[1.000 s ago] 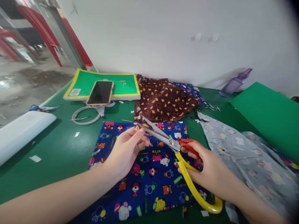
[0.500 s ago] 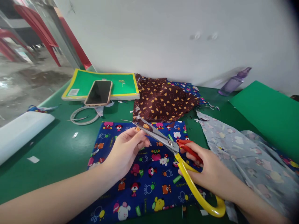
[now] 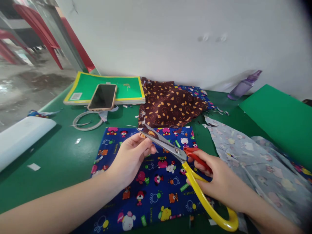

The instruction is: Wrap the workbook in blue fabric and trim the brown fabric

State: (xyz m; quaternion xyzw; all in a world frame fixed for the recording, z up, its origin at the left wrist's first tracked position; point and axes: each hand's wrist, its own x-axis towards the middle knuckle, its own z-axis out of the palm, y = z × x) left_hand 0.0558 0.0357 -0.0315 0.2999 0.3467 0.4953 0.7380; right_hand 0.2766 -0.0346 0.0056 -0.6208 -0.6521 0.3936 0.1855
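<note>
My right hand (image 3: 219, 182) grips a pair of scissors (image 3: 181, 156) with one red and one yellow handle; the blades point up-left and are nearly closed. My left hand (image 3: 131, 156) pinches a small brown patterned scrap (image 3: 149, 132) right at the blade tips. Both hands hover over a blue cartoon-print cloth (image 3: 153, 185) lying flat on the green table (image 3: 60, 156).
A brown leaf-print cloth (image 3: 170, 104) lies behind the blue one. A phone (image 3: 102, 96) rests on a green and yellow book (image 3: 126, 87). A tape ring (image 3: 86, 121), white roll (image 3: 19, 136), grey printed cloth (image 3: 255, 156), green sheet (image 3: 280, 117) and purple bottle (image 3: 243, 86) surround them.
The scissor blades have closed further on the scrap. My right hand and the scissors have slid slightly down and to the right; my left hand has hardly moved.
</note>
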